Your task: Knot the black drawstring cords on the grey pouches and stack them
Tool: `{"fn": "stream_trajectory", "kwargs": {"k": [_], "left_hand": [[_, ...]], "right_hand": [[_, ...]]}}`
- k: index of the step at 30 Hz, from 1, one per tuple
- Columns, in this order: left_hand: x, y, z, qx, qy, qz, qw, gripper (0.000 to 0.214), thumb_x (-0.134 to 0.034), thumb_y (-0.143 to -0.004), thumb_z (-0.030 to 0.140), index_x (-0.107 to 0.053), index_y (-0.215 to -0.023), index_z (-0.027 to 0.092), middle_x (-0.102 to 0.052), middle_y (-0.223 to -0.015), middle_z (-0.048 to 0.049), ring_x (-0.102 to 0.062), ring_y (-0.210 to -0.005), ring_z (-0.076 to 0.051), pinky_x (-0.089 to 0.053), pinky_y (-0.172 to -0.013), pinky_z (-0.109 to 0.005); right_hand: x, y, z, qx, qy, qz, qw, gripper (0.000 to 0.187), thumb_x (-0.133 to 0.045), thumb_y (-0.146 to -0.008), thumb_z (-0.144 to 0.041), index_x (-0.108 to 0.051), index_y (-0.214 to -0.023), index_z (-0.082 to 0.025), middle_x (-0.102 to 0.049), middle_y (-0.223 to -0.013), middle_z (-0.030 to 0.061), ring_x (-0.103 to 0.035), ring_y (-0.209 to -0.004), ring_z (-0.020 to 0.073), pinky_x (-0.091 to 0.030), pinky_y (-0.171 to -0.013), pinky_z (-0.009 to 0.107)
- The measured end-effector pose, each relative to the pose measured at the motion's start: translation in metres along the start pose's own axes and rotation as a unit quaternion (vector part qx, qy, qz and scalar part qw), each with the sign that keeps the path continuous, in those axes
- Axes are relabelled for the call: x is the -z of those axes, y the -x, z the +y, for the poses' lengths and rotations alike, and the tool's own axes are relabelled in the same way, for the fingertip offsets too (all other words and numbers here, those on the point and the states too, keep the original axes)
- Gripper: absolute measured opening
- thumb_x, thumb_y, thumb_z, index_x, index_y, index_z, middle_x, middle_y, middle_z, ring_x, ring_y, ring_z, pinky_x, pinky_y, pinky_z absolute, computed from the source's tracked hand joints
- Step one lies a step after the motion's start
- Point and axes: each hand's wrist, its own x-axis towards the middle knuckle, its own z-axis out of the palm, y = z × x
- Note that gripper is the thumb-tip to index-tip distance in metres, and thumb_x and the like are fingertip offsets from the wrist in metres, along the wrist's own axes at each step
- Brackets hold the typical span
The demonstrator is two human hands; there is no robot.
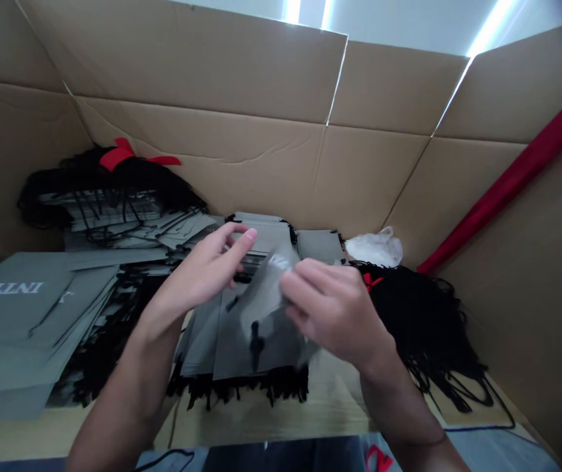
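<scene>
My left hand [205, 267] hovers with its fingers apart over a stack of flat grey paper bags [256, 341], and I cannot see it gripping anything. My right hand [332, 308] pinches a motion-blurred grey sheet [265, 288] that looks like part of a bag. A black cord handle [256, 344] hangs on the bags below the sheet. Black cord ends [241, 390] fringe the stack's near edge. My hands hide the stack's middle.
Another grey stack printed INTEX [15, 308] lies at the left, with cord-tangled bags [113, 210] and red ribbon [123, 154] behind. Black cords [423, 321] and a plastic bag [374, 248] lie right. Cardboard walls [202, 72] surround everything; a red tube [511, 180] leans right.
</scene>
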Motion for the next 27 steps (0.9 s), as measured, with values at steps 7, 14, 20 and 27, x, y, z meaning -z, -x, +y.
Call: {"fn": "stream_trajectory", "kwargs": {"k": [7, 14, 20, 27], "left_hand": [[-0.008, -0.007, -0.007, 0.099, 0.113, -0.148, 0.977, 0.083, -0.046, -0.091, 0.096, -0.070, -0.119, 0.021, -0.074, -0.069, -0.0093, -0.074, -0.056, -0.030, -0.054, -0.044, -0.034], [-0.028, -0.013, 0.000, -0.042, 0.196, 0.007, 0.980, 0.038, -0.076, -0.095, 0.053, -0.074, -0.113, 0.019, -0.076, -0.095, -0.0066, -0.069, -0.078, -0.019, -0.058, -0.066, -0.028], [-0.018, 0.020, 0.018, -0.131, 0.067, -0.055, 0.988, 0.021, -0.069, -0.103, 0.034, -0.070, -0.120, 0.021, -0.069, -0.088, 0.0003, -0.055, -0.063, -0.012, -0.043, -0.053, -0.022], [-0.029, 0.053, 0.035, -0.269, -0.090, -0.117, 0.952, 0.025, -0.047, -0.117, 0.034, -0.062, -0.103, 0.021, -0.062, -0.089, 0.0024, -0.054, -0.074, -0.011, -0.045, -0.067, -0.023]], "right_hand": [[0.010, 0.006, 0.003, -0.081, 0.013, 0.061, 0.995, 0.023, -0.056, -0.084, -0.004, -0.062, -0.097, -0.022, -0.056, -0.075, -0.0022, -0.049, -0.066, 0.0153, -0.035, -0.061, 0.034], [0.002, 0.003, -0.017, 0.034, -0.026, -0.258, 0.965, 0.019, -0.066, -0.092, -0.005, -0.064, -0.104, -0.020, -0.070, -0.088, 0.0010, -0.063, -0.077, 0.0199, -0.028, -0.058, 0.037], [0.035, 0.011, -0.004, -0.091, -0.255, -0.141, 0.952, 0.034, -0.088, -0.095, -0.046, -0.072, -0.112, -0.021, -0.069, -0.086, -0.0041, -0.062, -0.071, 0.0108, -0.046, -0.066, 0.027], [0.039, 0.009, 0.004, -0.169, -0.204, 0.085, 0.961, 0.020, -0.082, -0.098, -0.020, -0.071, -0.115, -0.022, -0.072, -0.096, -0.0005, -0.063, -0.076, 0.0124, -0.055, -0.068, 0.027]]}}
